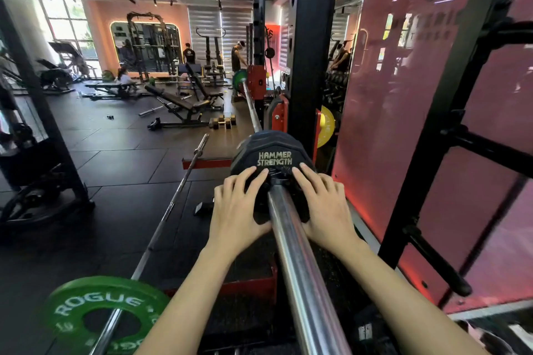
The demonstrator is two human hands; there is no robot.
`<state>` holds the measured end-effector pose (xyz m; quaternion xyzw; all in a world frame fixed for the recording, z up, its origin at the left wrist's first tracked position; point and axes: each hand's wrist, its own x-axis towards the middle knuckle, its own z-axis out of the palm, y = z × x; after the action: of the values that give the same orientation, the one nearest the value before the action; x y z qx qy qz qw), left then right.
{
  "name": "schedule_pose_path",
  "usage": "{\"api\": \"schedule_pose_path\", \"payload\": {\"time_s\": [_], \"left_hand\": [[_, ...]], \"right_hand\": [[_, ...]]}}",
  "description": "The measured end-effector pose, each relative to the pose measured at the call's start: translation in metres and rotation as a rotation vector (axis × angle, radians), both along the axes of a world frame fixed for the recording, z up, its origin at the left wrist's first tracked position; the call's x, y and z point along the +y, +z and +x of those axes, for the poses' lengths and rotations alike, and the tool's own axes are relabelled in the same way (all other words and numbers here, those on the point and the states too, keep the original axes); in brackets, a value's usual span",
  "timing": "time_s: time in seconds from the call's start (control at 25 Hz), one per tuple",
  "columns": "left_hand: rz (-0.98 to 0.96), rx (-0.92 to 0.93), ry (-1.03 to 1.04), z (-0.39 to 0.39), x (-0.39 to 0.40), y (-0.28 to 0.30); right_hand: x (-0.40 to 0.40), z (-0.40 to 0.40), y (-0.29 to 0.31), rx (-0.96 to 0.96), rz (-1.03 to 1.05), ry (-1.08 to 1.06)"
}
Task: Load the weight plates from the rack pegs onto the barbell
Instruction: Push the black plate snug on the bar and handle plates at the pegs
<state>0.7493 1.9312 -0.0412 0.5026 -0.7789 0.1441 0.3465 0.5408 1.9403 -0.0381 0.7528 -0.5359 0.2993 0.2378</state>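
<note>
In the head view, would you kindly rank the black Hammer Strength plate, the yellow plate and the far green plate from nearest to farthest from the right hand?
1. Black Hammer Strength plate, under the right hand.
2. Yellow plate, beyond it, right of the upright.
3. Far green plate, at the bar's other end.

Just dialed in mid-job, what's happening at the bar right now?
A person is loading a barbell that sits in a black rack. A black plate marked Hammer Strength is already on the near sleeve. Both hands press flat against its face, the left hand on one side of the sleeve and the right hand on the other, fingers straight, as if pushing it inward. A yellow plate sits by the rack upright. A second bar with a green plate lies on the floor to the left.
</note>
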Motion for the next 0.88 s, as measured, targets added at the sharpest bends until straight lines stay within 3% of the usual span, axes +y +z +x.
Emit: {"api": "schedule_pose_path", "payload": {"time_s": [0.4, 0.88], "left_hand": [[0.052, 0.002, -0.013, 0.022, 0.083, -0.013], [-0.05, 0.081, 0.082, 0.007, 0.284, -0.018]], "right_hand": [[0.113, 0.001, 0.002, -0.131, 0.081, -0.098], [0.3, -0.019, -0.001, -0.138, -0.012, -0.03]]}}
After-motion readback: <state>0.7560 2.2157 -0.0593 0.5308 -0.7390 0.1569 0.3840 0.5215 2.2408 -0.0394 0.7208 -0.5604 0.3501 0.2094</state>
